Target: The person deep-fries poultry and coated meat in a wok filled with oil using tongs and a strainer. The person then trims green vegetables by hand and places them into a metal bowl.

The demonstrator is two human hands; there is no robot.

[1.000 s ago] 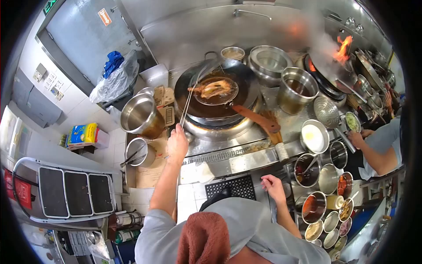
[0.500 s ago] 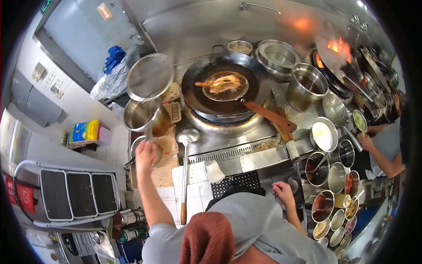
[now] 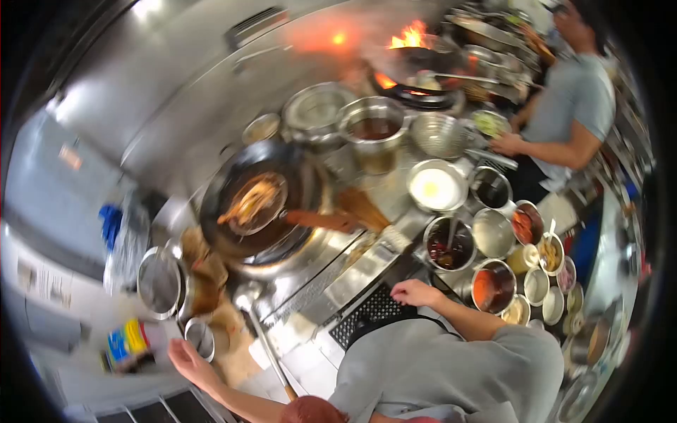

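My left hand (image 3: 190, 363) is open and empty, beside a small metal pot (image 3: 200, 340). Just beyond it, a round mesh strainer (image 3: 159, 283) rests at the top of a pot of brown liquid (image 3: 201, 292). My right hand (image 3: 415, 292) hangs near my waist above the black perforated mat (image 3: 363, 315), holding nothing, its fingers loosely bent. In front, a large wok (image 3: 229, 173) holds a skimmer with a wooden handle (image 3: 321, 220), and browned fried food (image 3: 255, 199) lies on it. A long ladle (image 3: 262, 338) leans at the counter's front edge.
A bamboo brush (image 3: 363, 208) lies right of the wok. Several sauce and ingredient containers, including a pot of red sauce (image 3: 491, 287) and a bowl of white liquid (image 3: 436, 185), stand at right. Flames (image 3: 410, 35) rise from another wok near a co-worker (image 3: 575, 106).
My left hand has let go of the strainer, which now sits on the pot, and has opened. The view has turned to the right, showing more of the co-worker.
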